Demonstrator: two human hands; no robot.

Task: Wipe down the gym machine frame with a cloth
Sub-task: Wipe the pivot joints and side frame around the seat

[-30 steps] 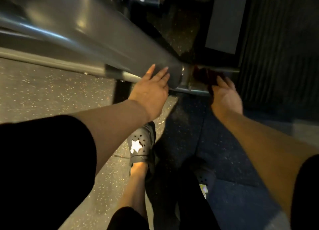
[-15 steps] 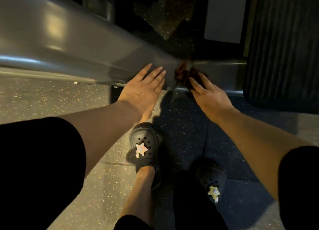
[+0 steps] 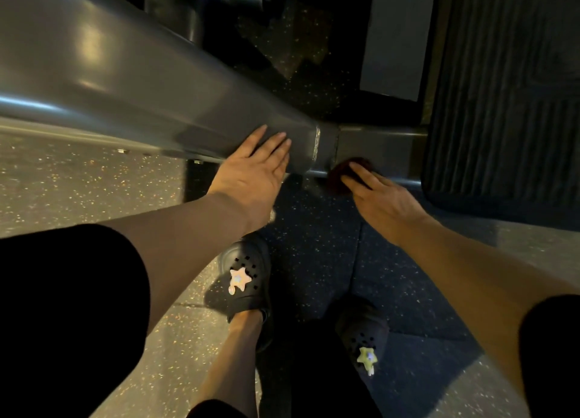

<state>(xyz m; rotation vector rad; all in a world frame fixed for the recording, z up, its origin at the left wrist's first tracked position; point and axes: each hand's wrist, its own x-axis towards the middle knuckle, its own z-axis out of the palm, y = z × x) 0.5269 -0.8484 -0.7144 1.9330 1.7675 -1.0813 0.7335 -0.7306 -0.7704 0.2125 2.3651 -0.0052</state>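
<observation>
A: Two hands on the machine! The left hand (image 3: 251, 173) lies flat, fingers straight and close together, palm pressing the big grey frame tube (image 3: 131, 94) at about eleven o'clock from the feet.

B: And the right hand (image 3: 381, 198)?

A: At one o'clock, fingers extended over a dark red cloth (image 3: 343, 174), pressing it to the lower frame bar (image 3: 376, 147) just past the weld.

B: Surroundings?

A: A ribbed black mat (image 3: 502, 103) sits at two o'clock beside the bar. Black clogs (image 3: 246, 276) with star charms stand on the speckled floor (image 3: 62, 185) at six.
</observation>
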